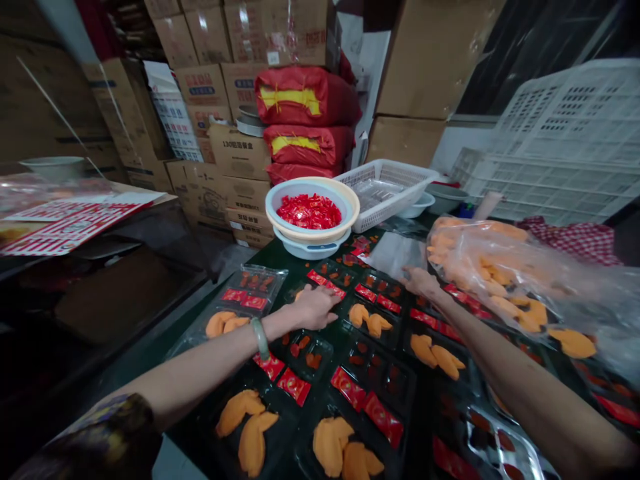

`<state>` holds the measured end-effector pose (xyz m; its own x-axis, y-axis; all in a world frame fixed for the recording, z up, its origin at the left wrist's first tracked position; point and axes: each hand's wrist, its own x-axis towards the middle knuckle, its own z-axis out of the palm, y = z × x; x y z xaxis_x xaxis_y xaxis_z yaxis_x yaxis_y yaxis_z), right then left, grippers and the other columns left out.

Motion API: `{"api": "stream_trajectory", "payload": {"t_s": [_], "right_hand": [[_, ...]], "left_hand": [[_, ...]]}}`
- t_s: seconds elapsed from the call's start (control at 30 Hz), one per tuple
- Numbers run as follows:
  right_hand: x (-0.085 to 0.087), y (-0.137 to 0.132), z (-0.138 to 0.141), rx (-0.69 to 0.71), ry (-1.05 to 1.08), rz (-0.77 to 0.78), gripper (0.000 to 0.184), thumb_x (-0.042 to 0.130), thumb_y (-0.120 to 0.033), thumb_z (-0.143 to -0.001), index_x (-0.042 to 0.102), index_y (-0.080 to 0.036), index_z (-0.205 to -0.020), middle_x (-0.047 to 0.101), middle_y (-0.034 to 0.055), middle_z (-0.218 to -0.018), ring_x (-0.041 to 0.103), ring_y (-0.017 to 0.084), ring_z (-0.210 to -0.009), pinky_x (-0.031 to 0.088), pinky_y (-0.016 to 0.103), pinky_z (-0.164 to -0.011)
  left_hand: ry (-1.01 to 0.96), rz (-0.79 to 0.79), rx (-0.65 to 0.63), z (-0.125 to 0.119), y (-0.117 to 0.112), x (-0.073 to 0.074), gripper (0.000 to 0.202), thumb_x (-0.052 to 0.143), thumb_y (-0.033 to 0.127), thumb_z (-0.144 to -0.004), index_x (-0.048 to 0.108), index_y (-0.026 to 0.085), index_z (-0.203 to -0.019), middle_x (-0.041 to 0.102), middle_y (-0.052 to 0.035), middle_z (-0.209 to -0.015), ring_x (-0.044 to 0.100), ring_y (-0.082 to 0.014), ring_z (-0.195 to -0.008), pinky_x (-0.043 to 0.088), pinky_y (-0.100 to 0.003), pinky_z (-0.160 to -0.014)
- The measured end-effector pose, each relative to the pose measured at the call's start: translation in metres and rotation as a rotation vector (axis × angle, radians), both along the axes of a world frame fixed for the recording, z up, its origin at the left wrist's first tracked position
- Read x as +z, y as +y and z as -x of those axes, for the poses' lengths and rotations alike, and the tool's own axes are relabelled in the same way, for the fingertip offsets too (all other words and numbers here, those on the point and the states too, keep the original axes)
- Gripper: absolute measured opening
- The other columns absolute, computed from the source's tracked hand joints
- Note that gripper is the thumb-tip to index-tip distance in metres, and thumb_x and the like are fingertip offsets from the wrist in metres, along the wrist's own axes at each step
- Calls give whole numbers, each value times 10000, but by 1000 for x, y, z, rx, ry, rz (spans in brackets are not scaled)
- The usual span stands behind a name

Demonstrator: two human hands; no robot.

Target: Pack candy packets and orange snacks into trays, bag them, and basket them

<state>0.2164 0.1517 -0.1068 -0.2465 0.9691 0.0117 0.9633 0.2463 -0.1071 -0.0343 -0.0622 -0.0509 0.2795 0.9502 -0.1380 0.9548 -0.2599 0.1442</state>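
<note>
Several black plastic trays [350, 373] cover the green table, each with orange dumpling-shaped pieces [250, 420] and small red sachets [295, 385]. My left hand [315, 307], a green bangle on its wrist, reaches over a far tray with its fingers curled down; what they hold is hidden. My right hand [420, 280] stretches toward the far trays beside a clear bag of orange pieces [500, 267], fingers partly hidden. A bowl of red sachets [311, 210] stands beyond both hands.
A white slotted basket [387, 190] sits behind the bowl. Red sacks [305, 127] and cardboard boxes [235, 153] are stacked at the back. White crates [565, 147] stand at the right. A side table with red-striped paper [70, 223] is at the left.
</note>
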Motion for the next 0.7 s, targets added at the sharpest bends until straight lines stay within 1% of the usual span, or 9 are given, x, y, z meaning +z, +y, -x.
{"api": "stream_trajectory", "payload": {"t_s": [0.07,0.13,0.23,0.3,0.4,0.47,0.57,0.63,0.7], "right_hand": [[3,-6,2,11,-9,24,406,479,-350,-850,554,-206,-1222,637,117,-1147,591,271,-1067,444,395,-886],[8,-12,5,-3,-12,14,406,462,-350,-862,552,-193,-1225,644,124,-1136,604,265,-1051,456,383,-862],[19,-22,12,-37,1,-58,431,428,-348,-879,523,-152,-1251,626,166,-1156,614,279,-1034,462,387,-825],[27,-31,18,-27,18,-116,395,424,-316,-881,537,-163,-1228,630,156,-1152,619,260,-1020,457,351,-806],[40,-46,30,37,42,-182,286,431,-251,-872,626,-184,-1069,673,123,-1052,625,233,-985,437,299,-767],[48,-62,38,70,57,-208,279,401,-241,-881,665,-159,-922,693,138,-938,631,248,-936,421,306,-739],[59,-101,47,96,85,-227,358,344,-278,-909,665,-137,-836,690,162,-861,627,256,-878,396,326,-732],[65,-139,47,121,107,-229,345,339,-286,-916,655,-151,-894,690,135,-905,614,232,-879,382,326,-757],[68,-182,43,147,123,-230,263,397,-279,-897,627,-208,-1004,685,70,-951,588,200,-909,371,311,-781]], "left_hand": [[14,1,2,0,-1,-3,502,520,324,-811,458,199,-1294,472,-128,-1347,430,-307,-1223,351,-550,-963],[-9,-19,1,2,-2,-4,490,534,330,-800,485,201,-1270,491,-131,-1319,442,-311,-1202,360,-545,-953],[-70,-94,20,6,-3,-5,426,538,343,-797,545,204,-1199,525,-130,-1250,468,-319,-1151,387,-528,-917],[-124,-166,42,9,-6,-3,382,527,338,-807,570,199,-1161,546,-125,-1196,483,-306,-1117,401,-486,-896],[-190,-254,50,13,-8,3,300,505,308,-827,608,187,-1082,579,-110,-1138,502,-268,-1076,394,-413,-883],[-194,-328,50,18,-9,6,233,468,294,-849,639,175,-953,621,-99,-1038,529,-245,-1010,386,-385,-852],[-190,-461,67,30,-14,7,316,384,307,-884,609,163,-716,639,-83,-789,566,-201,-821,384,-341,-759],[-211,-524,86,40,-21,8,384,352,340,-888,540,174,-597,597,-66,-653,550,-173,-684,384,-308,-678],[-253,-578,98,51,-30,10,374,363,369,-873,495,188,-574,562,-39,-606,520,-159,-607,378,-288,-616]]}}
